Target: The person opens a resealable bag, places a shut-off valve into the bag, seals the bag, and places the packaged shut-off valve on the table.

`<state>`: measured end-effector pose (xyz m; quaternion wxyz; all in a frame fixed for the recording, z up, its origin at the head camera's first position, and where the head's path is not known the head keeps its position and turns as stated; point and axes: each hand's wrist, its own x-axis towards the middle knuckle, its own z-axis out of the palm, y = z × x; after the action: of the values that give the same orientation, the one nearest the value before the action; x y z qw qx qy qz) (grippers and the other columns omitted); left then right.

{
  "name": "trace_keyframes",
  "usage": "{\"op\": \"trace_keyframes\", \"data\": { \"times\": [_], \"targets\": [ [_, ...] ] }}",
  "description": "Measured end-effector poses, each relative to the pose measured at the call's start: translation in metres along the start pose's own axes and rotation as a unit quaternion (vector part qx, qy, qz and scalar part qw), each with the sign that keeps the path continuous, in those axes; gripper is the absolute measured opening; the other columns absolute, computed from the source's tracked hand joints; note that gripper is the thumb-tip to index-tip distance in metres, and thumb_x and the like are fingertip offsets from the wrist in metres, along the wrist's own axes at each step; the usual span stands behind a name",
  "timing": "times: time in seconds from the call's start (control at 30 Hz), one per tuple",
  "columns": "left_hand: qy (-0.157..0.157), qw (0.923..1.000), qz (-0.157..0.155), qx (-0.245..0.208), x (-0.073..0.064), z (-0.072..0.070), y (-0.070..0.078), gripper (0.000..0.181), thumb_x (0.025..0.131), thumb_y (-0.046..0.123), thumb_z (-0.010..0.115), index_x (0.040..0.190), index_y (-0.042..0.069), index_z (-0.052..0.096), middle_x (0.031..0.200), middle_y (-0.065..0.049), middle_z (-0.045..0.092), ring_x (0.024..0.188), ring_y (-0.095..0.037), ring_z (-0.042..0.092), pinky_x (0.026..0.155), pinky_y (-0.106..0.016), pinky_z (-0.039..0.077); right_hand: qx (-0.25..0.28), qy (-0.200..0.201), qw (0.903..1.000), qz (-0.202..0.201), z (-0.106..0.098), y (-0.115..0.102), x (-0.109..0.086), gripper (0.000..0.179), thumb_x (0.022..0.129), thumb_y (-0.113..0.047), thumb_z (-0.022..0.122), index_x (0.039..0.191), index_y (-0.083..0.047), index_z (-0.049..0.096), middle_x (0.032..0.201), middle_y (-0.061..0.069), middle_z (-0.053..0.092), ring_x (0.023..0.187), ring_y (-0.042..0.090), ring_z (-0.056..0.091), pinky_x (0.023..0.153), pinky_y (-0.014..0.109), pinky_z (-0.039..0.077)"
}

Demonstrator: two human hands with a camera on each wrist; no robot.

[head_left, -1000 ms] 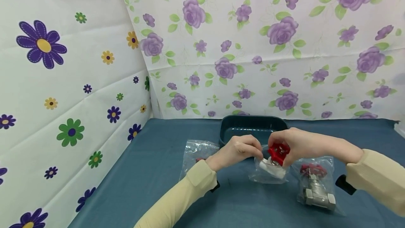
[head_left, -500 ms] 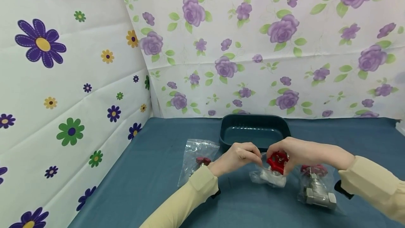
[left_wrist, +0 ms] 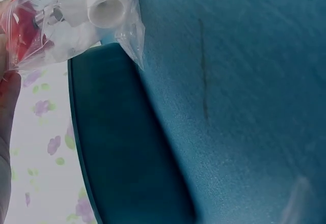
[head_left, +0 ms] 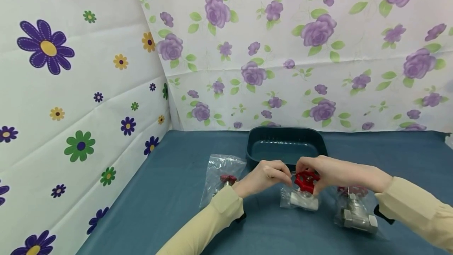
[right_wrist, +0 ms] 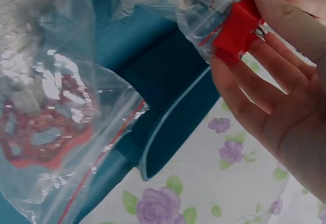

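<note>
In the head view, my right hand (head_left: 339,173) grips the red handwheel (head_left: 306,182) of a valve with a white body (head_left: 303,201). The white body sits inside a clear zip bag (head_left: 286,196), and the wheel is at the bag's mouth. My left hand (head_left: 263,177) pinches the bag's edge from the left; its fingertips are partly hidden. From the right wrist view, fingers and thumb close round the red wheel (right_wrist: 238,29), with the red zip line beside it. In the left wrist view the white pipe end (left_wrist: 107,11) shows through the plastic.
A dark teal tray (head_left: 287,147) stands just behind the hands. Right of them lies a bagged metal valve (head_left: 358,216) with a red wheel. Another bagged valve with a red wheel (head_left: 228,179) is partly behind my left wrist. Flowered cloths hang at the back and left.
The red wheel and my right hand have shifted slightly left and downward overall. The bag's lower part has swung and now hangs straighter. My left hand stays nearly in place.
</note>
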<state>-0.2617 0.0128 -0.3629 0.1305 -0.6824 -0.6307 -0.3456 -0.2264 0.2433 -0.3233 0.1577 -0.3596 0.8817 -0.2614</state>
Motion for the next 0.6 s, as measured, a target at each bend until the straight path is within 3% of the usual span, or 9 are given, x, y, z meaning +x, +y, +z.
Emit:
{"op": "trace_keyframes", "data": {
  "times": [0.17,0.33,0.5,0.6],
  "targets": [
    [0.001,1.0000,0.002,-0.007,0.001,0.000,0.002,0.013,0.077,-0.013,0.064,0.083,-0.003,0.070,0.088,-0.012,0.060,0.083,-0.014,0.056,0.074,-0.012,0.042,0.003,0.033,0.9994,-0.007,0.004,0.004,-0.006,0.038,0.073,-0.024,0.076,0.101,-0.015,0.053,0.101,-0.003,0.054,0.082,0.015,0.055,0.065,0.029,0.048],
    [0.003,0.9999,0.001,-0.014,0.003,0.000,0.004,0.013,0.077,-0.014,0.064,0.082,-0.003,0.070,0.088,-0.013,0.059,0.083,-0.015,0.056,0.074,-0.012,0.042,-0.009,0.076,0.9964,-0.038,0.004,0.009,-0.016,0.028,0.076,-0.026,0.073,0.097,-0.018,0.058,0.112,0.003,0.050,0.090,0.018,0.052,0.067,0.031,0.049],
    [0.003,1.0000,0.003,-0.004,0.004,0.000,0.006,0.013,0.077,-0.013,0.064,0.082,-0.002,0.070,0.088,-0.011,0.059,0.082,-0.014,0.056,0.074,-0.011,0.042,-0.001,0.111,0.9932,-0.036,0.000,0.015,-0.027,0.029,0.081,-0.024,0.069,0.104,-0.011,0.057,0.101,0.001,0.054,0.089,0.018,0.055,0.067,0.029,0.050],
    [-0.001,1.0000,0.005,-0.003,0.000,0.007,-0.005,0.013,0.078,-0.011,0.064,0.083,0.000,0.071,0.089,-0.010,0.059,0.084,-0.012,0.055,0.074,-0.012,0.042,-0.010,0.139,0.9898,-0.028,0.002,0.021,-0.034,0.019,0.083,-0.022,0.067,0.098,-0.013,0.058,0.094,-0.004,0.054,0.080,0.012,0.055,0.061,0.026,0.050]
  ]
}}
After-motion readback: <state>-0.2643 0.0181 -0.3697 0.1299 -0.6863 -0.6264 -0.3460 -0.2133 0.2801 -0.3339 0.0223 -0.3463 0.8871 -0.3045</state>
